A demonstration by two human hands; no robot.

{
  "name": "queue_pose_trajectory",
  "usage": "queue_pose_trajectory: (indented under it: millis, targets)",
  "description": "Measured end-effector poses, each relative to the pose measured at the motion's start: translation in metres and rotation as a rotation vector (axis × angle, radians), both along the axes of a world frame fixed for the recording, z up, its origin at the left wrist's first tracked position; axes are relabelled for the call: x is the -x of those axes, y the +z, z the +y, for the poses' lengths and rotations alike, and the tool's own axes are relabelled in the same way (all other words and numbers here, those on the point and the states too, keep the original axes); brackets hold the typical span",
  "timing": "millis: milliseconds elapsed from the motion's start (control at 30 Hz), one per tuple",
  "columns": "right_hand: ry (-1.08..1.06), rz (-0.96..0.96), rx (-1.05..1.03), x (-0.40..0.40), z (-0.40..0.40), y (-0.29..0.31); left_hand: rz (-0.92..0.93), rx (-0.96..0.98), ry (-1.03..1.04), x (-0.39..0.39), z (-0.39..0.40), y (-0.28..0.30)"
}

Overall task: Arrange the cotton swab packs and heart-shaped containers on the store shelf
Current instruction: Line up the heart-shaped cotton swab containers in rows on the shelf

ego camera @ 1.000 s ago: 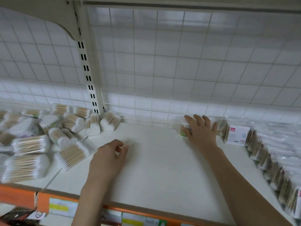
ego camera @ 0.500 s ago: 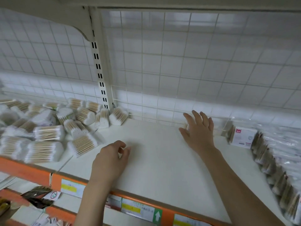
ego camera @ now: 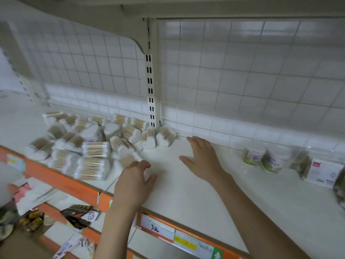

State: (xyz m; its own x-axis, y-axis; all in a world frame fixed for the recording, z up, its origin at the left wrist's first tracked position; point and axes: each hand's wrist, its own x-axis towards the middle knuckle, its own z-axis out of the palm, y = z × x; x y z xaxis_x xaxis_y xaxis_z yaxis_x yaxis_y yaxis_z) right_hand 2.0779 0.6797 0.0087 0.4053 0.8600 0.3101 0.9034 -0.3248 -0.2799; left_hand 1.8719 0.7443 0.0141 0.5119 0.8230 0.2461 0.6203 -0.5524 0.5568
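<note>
A loose pile of cotton swab packs (ego camera: pixel 89 146) lies on the left half of the white shelf (ego camera: pixel 214 199). Two heart-shaped containers (ego camera: pixel 253 155) (ego camera: pixel 271 161) stand at the back right, near a white box (ego camera: pixel 323 172). My left hand (ego camera: pixel 136 180) hovers at the pile's right edge, fingers spread, its fingertips by one pack (ego camera: pixel 128 159). My right hand (ego camera: pixel 203 157) is flat above the bare middle of the shelf, fingers apart, holding nothing. The frame is blurred.
A white slotted upright (ego camera: pixel 151 90) and wire grid back panel (ego camera: pixel 242 81) close the rear. An orange price rail (ego camera: pixel 61 182) runs along the front edge. More bagged swab packs (ego camera: pixel 340 187) sit at the far right. Lower shelves hold mixed goods (ego camera: pixel 31 219).
The view has swung left. My right hand has left the heart-shaped container at the back and moved left, toward the pile. My left hand has opened and reached toward the nearest pack.
</note>
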Motion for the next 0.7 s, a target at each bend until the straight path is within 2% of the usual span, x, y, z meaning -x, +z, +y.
queue_pose_trajectory:
  millis: [200,333,567,700]
  targets:
    - [0.098,-0.056,0.170,0.009,0.080,0.014,0.028,-0.039,-0.011,0.029,0.039,0.002]
    - [0.067,-0.017,0.245,0.008,0.115,0.018,0.044,-0.052,-0.041,0.038,0.059,0.001]
    - [0.070,0.136,0.351,0.005,0.139,0.020,0.095,-0.057,-0.118,0.037,0.078,-0.004]
    - [0.098,0.125,0.358,0.002,0.143,0.019,0.100,-0.058,-0.128,0.032,0.087,-0.005]
